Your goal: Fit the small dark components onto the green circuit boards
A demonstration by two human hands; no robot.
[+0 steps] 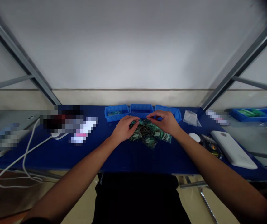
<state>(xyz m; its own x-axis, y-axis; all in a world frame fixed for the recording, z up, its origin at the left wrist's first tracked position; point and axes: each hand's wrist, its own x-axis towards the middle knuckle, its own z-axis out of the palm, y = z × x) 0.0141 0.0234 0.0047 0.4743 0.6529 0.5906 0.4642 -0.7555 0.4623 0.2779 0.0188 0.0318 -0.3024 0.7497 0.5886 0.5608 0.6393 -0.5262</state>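
Note:
My left hand point(123, 128) is above the left part of a pile of screws point(145, 129), its fingers curled and thumb drawn close to them. Something small and greenish shows by its fingertips, too small to name. Over the right part of the pile, my right hand point(165, 122) pinches thumb and forefinger together, and whatever is between them cannot be made out. Small clear packets with green contents point(150, 142) lie at the front and right of the screws.
Behind the pile are three blue bins: a left bin point(116, 112), a middle bin point(141, 109) and a right bin point(176, 113). Clear bags point(190, 118), a white round lid point(194, 137) and a white power bank-like slab point(232, 149) lie right. White cables point(28, 149) run along the left.

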